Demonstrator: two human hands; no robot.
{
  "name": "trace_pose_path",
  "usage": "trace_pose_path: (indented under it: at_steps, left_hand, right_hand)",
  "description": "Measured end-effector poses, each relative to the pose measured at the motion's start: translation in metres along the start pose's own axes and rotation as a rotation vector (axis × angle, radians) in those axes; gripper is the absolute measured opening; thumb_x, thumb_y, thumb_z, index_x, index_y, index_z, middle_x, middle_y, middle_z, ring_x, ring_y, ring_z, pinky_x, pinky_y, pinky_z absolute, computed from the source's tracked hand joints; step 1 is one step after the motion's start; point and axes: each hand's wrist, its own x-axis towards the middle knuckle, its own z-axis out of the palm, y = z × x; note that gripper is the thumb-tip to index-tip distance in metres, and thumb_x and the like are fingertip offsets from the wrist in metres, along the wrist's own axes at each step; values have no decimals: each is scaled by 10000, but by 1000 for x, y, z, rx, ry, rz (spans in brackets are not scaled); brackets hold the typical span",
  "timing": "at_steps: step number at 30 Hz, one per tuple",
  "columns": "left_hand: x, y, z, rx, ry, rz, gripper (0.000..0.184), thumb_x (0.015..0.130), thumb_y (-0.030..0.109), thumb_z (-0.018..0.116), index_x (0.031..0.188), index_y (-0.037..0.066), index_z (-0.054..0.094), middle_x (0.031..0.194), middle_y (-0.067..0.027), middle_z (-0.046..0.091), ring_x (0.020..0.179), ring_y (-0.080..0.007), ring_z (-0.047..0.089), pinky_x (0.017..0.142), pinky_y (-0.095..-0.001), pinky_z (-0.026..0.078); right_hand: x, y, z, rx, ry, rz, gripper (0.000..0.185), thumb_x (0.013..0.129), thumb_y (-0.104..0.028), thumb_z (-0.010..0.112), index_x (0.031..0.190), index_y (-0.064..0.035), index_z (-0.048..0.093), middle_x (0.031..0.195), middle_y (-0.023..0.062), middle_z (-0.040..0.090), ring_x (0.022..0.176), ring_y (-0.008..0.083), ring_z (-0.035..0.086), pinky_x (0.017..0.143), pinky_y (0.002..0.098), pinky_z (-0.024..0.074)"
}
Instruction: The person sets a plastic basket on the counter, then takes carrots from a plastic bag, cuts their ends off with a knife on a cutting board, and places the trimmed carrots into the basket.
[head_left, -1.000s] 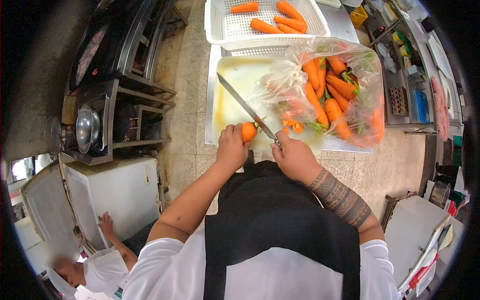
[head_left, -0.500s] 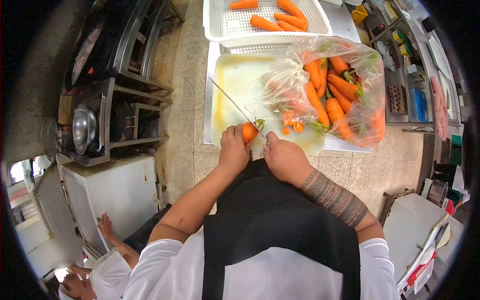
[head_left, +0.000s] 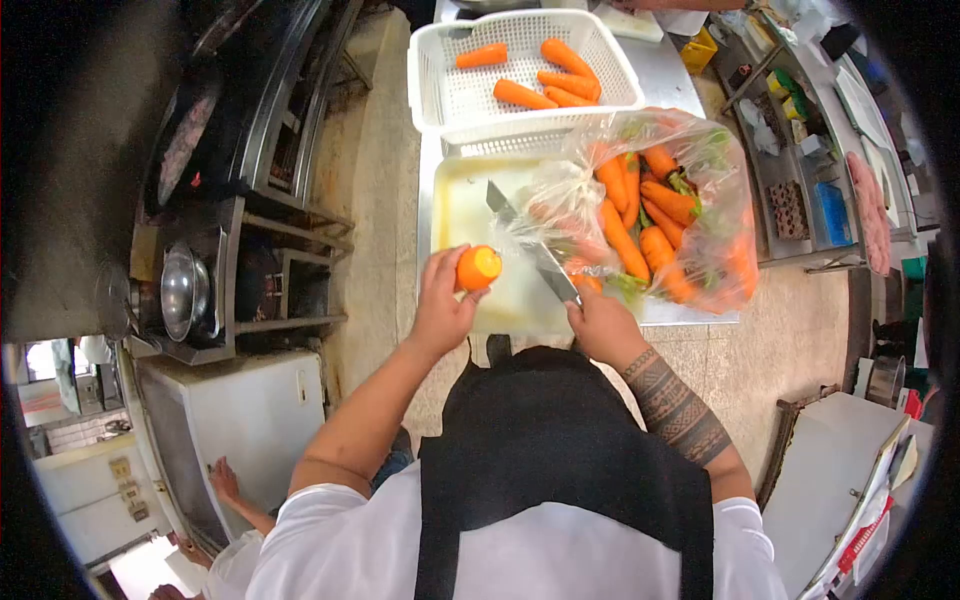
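My left hand (head_left: 447, 297) is closed round a carrot (head_left: 480, 267), its pale cut end turned up, over the left part of the white cutting board (head_left: 462, 205). In my right hand (head_left: 604, 325) is a knife (head_left: 530, 240), its blade slanting up and left across the board, beside the plastic bag. Carrots with green tops (head_left: 655, 215) fill that clear plastic bag (head_left: 722, 170) on the board's right side. Small orange pieces (head_left: 588, 282) lie by the bag's lower edge, partly hidden by my right hand and the knife.
Beyond the board stands a white perforated basket (head_left: 425, 85) holding several carrots (head_left: 522, 95). A steel table (head_left: 672, 75) lies under everything. Another person's hand (head_left: 224, 480) is at lower left by a white freezer (head_left: 245, 400). A metal bowl (head_left: 184, 290) sits on the left rack.
The carrot's green top is no longer on its end, which now shows a cut face. My left hand has lifted it and moved left; the knife has swung right, away from it.
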Motion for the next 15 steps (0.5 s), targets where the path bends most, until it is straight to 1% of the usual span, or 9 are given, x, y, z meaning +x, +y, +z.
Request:
trace_pose_path:
  at_steps: [3, 4, 5, 8, 10, 13, 15]
  left_hand:
    - [50, 20, -25, 96, -10, 145, 633, 877, 25, 773, 1446, 31, 498, 1369, -196, 511, 1252, -366, 577, 1033, -406, 558]
    - [61, 26, -28, 29, -31, 128, 641, 875, 23, 777, 1451, 40, 497, 1376, -184, 513, 1244, -357, 591, 1028, -410, 561]
    - [67, 31, -31, 37, -50, 147, 643, 872, 26, 781, 1449, 40, 498, 1375, -182, 514, 1243, -355, 591, 1029, -407, 561]
    - [73, 42, -34, 59, -92, 197, 649, 864, 30, 791, 1445, 37, 503, 1368, -178, 521, 1242, -351, 593, 1021, -398, 562]
    - [65, 46, -31, 78, -95, 220, 656, 856, 28, 797, 1443, 35, 506, 1358, -176, 529, 1241, -349, 594, 1001, -390, 568]
    - [51, 44, -20, 28, -87, 153, 649, 839, 42, 813, 1420, 36, 526, 1338, -177, 546, 1242, -361, 579, 1025, -417, 532]
    - [40, 22, -8, 124, -51, 168, 645, 815, 71, 836, 1390, 27, 548, 1303, -178, 567, 1224, -374, 571, 1049, -437, 483]
  right_hand:
    - [-3, 0, 3, -23, -12, 32, 338, 1018, -304, 541, 1171, -4, 575, 894, 259, 717, 860, 454, 708, 778, 577, 549]
    - [-5, 0, 5, -34, -16, 49, 345, 1019, -308, 539, 1175, -2, 578, 902, 259, 719, 861, 454, 708, 780, 577, 549]
    - [-6, 1, 7, -21, -1, 38, 352, 1020, -312, 536, 1178, -1, 580, 914, 259, 720, 865, 454, 708, 785, 577, 548]
    - [-8, 2, 7, 15, 7, 41, 364, 1024, -325, 523, 1174, 0, 585, 952, 264, 721, 888, 454, 706, 809, 580, 544]
    - [-9, 2, 5, 30, 21, 42, 353, 1022, -322, 528, 1165, -3, 581, 945, 264, 718, 890, 453, 705, 811, 581, 543]
    - [-10, 0, 8, 37, 31, 41, 337, 1017, -315, 539, 1151, -8, 575, 930, 260, 714, 886, 452, 704, 806, 580, 542]
    - [-8, -1, 8, 30, 36, 36, 327, 1014, -310, 545, 1140, -8, 569, 920, 258, 712, 877, 451, 704, 796, 579, 543]
